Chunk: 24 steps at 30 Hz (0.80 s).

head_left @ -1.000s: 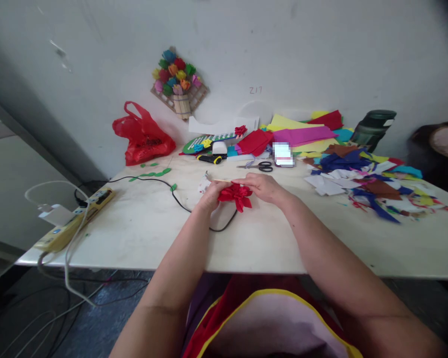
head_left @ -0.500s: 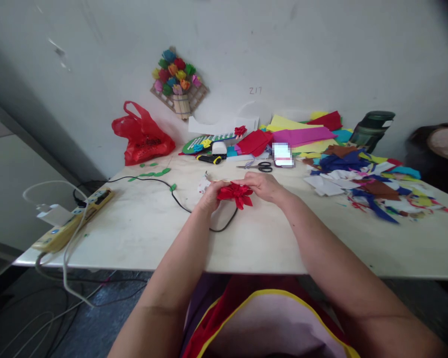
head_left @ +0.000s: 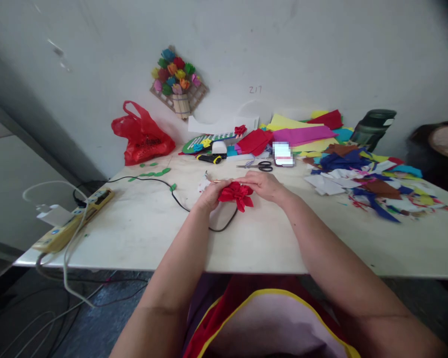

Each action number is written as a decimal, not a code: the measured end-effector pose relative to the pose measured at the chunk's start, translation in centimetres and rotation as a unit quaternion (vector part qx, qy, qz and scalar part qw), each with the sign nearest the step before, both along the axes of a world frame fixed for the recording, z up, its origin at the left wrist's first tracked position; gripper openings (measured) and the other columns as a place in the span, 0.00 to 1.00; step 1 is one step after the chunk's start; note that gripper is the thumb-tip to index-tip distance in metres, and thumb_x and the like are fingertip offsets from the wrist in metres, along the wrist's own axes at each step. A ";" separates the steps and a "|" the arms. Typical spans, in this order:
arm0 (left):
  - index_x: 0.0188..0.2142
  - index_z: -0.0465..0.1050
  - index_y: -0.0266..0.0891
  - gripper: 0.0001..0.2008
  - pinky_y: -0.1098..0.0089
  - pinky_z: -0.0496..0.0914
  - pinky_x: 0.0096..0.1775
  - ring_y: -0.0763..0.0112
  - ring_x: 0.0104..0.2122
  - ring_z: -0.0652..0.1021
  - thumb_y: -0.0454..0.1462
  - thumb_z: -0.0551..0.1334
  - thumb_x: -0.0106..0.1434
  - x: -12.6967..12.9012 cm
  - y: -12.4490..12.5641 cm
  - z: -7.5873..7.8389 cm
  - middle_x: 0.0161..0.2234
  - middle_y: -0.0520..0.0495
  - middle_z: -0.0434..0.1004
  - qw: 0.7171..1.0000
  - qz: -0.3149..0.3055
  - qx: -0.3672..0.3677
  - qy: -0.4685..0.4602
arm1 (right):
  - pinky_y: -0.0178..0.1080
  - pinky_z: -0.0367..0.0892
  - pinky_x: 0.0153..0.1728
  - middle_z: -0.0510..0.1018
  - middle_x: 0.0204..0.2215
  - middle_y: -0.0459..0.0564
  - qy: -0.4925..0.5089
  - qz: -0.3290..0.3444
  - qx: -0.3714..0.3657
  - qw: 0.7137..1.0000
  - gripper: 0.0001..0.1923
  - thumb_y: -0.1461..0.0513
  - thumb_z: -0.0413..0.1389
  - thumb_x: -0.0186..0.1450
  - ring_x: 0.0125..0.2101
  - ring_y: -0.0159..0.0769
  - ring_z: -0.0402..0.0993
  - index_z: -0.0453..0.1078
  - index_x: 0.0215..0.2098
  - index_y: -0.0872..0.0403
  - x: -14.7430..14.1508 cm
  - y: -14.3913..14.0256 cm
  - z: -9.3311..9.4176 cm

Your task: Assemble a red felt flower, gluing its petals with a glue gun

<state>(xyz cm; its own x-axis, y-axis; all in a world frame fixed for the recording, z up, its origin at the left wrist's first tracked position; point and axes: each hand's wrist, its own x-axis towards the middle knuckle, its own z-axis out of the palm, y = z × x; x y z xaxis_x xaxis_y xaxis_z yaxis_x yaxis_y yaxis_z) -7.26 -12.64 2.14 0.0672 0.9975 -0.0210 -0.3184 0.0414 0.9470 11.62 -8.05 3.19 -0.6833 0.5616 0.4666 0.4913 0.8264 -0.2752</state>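
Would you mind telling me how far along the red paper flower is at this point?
Done: the red paper flower already has spread petals. In hand: the left hand and right hand both pinch it over the table. Left: whether it needs more cannot be told; the scissors and paper scraps lie untouched.

Fingertips of the left hand (head_left: 209, 195) hidden behind the red paper flower (head_left: 237, 194), phone (head_left: 283, 153) screen blurred out, print on the red plastic bag (head_left: 142, 135) too small to read, dark object at right edge (head_left: 438, 149) cut off and unidentifiable
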 end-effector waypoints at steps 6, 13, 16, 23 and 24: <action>0.22 0.71 0.33 0.11 0.74 0.63 0.25 0.77 0.20 0.70 0.39 0.68 0.49 -0.3 0.3 -0.6 0.19 0.50 0.71 0.999 -0.027 0.017 0.013 | 0.39 0.66 0.40 0.78 0.38 0.52 0.058 0.012 -0.037 0.998 0.18 0.63 0.49 0.66 0.38 0.36 0.72 0.73 0.50 0.51 0.4 0.5 -0.2; 0.25 0.75 0.31 0.12 0.73 0.62 0.26 0.74 0.22 0.71 0.40 0.69 0.46 -0.6 0.3 -0.5 0.22 0.47 0.73 0.998 -0.034 0.031 0.050 | 0.40 0.67 0.40 0.78 0.35 0.52 0.088 0.034 -0.099 0.991 0.17 0.63 0.49 0.65 0.36 0.35 0.72 0.75 0.47 0.53 0.8 0.0 0.5; 0.26 0.75 0.32 0.13 0.73 0.61 0.25 0.74 0.22 0.70 0.41 0.68 0.46 -0.7 0.4 -0.8 0.22 0.47 0.73 0.996 -0.037 0.042 0.075 | 0.40 0.67 0.39 0.77 0.34 0.52 0.091 0.035 -0.106 0.990 0.16 0.63 0.49 0.65 0.35 0.35 0.71 0.75 0.47 0.54 1.0 -0.1 0.7; 0.26 0.75 0.33 0.10 0.73 0.58 0.23 0.75 0.20 0.69 0.40 0.67 0.48 -1.0 0.5 -0.9 0.21 0.48 0.72 0.993 -0.055 0.035 0.095 | 0.38 0.66 0.37 0.75 0.32 0.51 0.077 0.027 -0.114 0.990 0.15 0.61 0.50 0.65 0.32 0.34 0.70 0.77 0.44 0.53 1.4 0.0 0.7; 0.26 0.76 0.33 0.10 0.73 0.57 0.23 0.75 0.20 0.69 0.39 0.67 0.48 -1.0 0.5 -0.8 0.21 0.48 0.72 0.993 -0.061 0.033 0.095 | 0.38 0.66 0.37 0.75 0.32 0.51 0.075 0.030 -0.117 0.990 0.15 0.60 0.50 0.65 0.32 0.34 0.70 0.77 0.44 0.53 1.4 0.0 0.7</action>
